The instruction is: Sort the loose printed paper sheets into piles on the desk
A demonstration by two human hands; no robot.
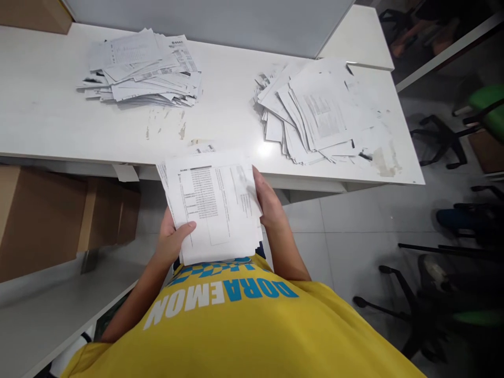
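A stack of printed paper sheets [214, 210] is held in front of my yellow shirt, at the near edge of the white desk. My left hand [175, 236] grips its left side, thumb lying on top of the front sheet and fingers hidden beneath. Along the right edge, my right hand [268, 199] is closed around the sheets, its fingers partly behind them. The sheets are slightly uneven, with corners sticking out at the left and lower right. Text and a table are printed on the top page.
On the white desk [224, 113] lie a messy paper pile [142, 68] at left and a fanned-out pile [315, 113] at right. A grey partition [212, 23] stands behind. Cardboard boxes [43, 215] sit below at left. Office chairs [444, 139] stand at right.
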